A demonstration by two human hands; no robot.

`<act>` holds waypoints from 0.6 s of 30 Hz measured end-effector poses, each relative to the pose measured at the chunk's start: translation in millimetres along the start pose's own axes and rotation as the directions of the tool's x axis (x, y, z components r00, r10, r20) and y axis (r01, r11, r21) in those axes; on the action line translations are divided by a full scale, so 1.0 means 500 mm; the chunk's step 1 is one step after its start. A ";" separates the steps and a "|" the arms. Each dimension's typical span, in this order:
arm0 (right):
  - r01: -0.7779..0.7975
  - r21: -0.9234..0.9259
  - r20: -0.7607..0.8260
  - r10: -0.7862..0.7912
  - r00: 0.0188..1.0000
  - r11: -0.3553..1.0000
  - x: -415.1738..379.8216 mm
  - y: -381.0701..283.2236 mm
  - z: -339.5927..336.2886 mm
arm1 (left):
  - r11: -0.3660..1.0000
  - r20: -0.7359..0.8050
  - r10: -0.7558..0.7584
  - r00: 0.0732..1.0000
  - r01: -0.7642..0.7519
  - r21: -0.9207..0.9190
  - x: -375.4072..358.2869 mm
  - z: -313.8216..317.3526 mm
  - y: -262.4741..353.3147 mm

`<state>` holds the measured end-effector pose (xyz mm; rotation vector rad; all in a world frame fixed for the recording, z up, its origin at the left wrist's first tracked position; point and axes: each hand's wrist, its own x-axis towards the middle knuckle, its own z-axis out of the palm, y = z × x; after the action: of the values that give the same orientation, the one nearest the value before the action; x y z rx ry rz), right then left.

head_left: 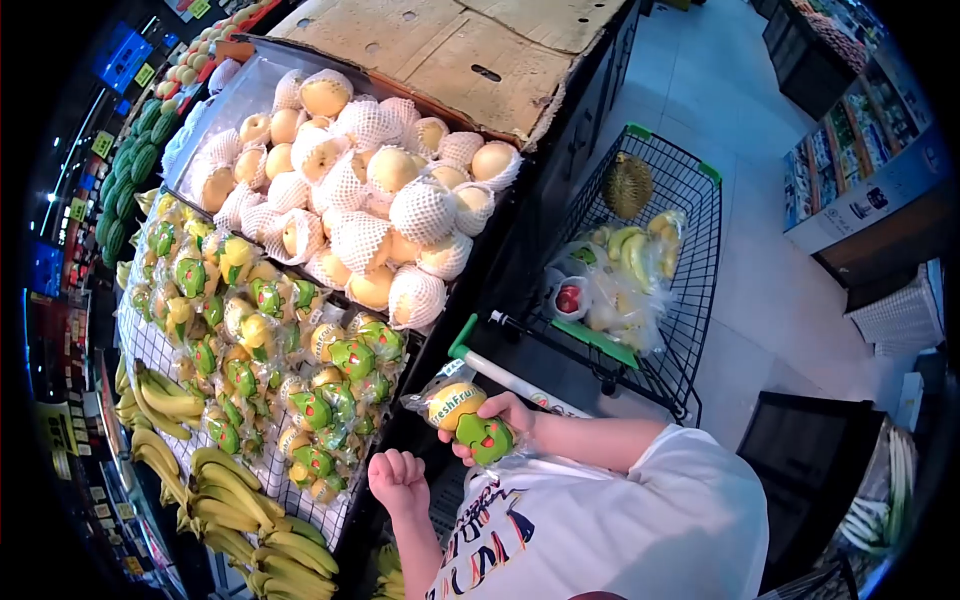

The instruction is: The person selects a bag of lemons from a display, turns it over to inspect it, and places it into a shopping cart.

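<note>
Before you, the sloping display shelf carries netted pears at the top. Bagged fruit packs lie below them, with bananas along its lower edge.

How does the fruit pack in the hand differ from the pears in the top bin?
The fruit pack is held in the right hand; the pears lie piled in their bin. The pack is clear printed plastic with a green label; each pear wears a white foam net. The pack is off the display; the pears sit on it. Both hold yellowish fruit.
</note>
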<state>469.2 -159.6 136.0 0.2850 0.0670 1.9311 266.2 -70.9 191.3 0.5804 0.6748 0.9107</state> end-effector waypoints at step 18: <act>0.097 -0.133 0.048 -0.091 0.995 0.986 0.164 0.145 0.013 | 0.750 0.317 -0.069 0.946 -0.160 0.642 0.033 -0.110 0.122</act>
<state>376.5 -111.2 169.2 0.2274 -0.0768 1.8257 201.4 -17.8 193.5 1.3672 0.6784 0.5737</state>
